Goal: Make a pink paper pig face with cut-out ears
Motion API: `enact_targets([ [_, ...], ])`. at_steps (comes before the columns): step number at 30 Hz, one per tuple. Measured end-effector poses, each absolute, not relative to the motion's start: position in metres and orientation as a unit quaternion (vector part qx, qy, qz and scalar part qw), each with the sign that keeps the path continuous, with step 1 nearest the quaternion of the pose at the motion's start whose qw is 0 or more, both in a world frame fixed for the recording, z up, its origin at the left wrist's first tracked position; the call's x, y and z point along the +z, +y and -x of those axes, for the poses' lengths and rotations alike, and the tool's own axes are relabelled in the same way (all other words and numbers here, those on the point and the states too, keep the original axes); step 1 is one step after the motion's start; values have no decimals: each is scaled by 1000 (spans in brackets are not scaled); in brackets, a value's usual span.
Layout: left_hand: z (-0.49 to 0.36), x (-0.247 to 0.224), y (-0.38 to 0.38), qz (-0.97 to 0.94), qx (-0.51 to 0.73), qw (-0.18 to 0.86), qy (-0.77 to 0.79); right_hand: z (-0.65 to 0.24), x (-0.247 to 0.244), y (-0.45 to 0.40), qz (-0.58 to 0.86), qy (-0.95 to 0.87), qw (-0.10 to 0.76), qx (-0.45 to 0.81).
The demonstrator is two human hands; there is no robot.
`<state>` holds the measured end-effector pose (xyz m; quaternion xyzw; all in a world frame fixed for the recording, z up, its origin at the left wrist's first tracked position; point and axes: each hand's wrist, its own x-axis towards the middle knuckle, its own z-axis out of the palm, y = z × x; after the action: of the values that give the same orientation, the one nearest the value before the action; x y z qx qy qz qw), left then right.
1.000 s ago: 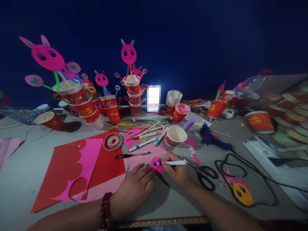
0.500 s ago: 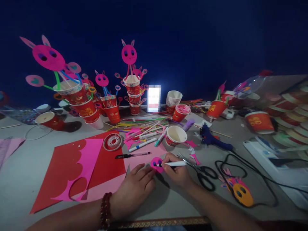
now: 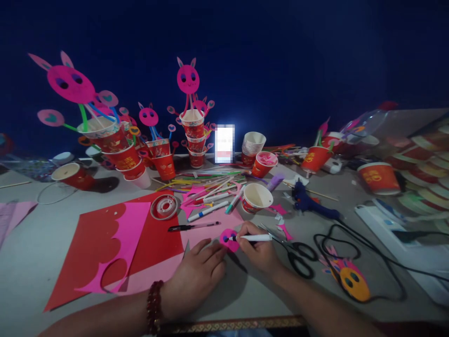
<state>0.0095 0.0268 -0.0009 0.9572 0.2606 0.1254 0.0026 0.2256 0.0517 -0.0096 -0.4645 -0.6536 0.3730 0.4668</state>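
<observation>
My right hand (image 3: pixel 257 248) is closed around a white marker (image 3: pixel 257 238), whose dark tip rests on a small round pink paper face (image 3: pixel 229 234) with dark-blue eyes. My left hand (image 3: pixel 198 276) lies palm down on the table, its fingers a little apart and its fingertips at the lower left edge of the face. Beyond the left hand is a black pen (image 3: pixel 192 226) on light pink paper. Black-handled scissors (image 3: pixel 298 260) lie right of my right hand, their blades partly hidden behind it.
Red sheets (image 3: pixel 84 238) and cut magenta paper (image 3: pixel 135 224) lie left. Ahead are a cup (image 3: pixel 257 198), a tape roll (image 3: pixel 164 207), pipe cleaners (image 3: pixel 210 182) and decorated cup stacks (image 3: pixel 195 133). At right are a blue glue gun (image 3: pixel 312 203), its looping cord and an orange paper face (image 3: pixel 355 284).
The marker tip has shifted very slightly on the pink face along with my right hand. My left hand stays in place.
</observation>
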Motion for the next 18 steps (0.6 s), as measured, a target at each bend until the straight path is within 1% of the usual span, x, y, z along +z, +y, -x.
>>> enact_targets([
  [3,-9,-3,27,-957,124,3,260,-226,-9,51,459,-650,473,378],
  [7,-9,-5,27,-956,136,3,259,-226,-11,51,457,-619,510,384],
  [10,-10,-5,27,-956,140,2,259,-227,-12,50,458,-598,522,400],
  [18,-9,-2,28,-959,118,2,259,-237,-7,51,498,-557,504,433],
])
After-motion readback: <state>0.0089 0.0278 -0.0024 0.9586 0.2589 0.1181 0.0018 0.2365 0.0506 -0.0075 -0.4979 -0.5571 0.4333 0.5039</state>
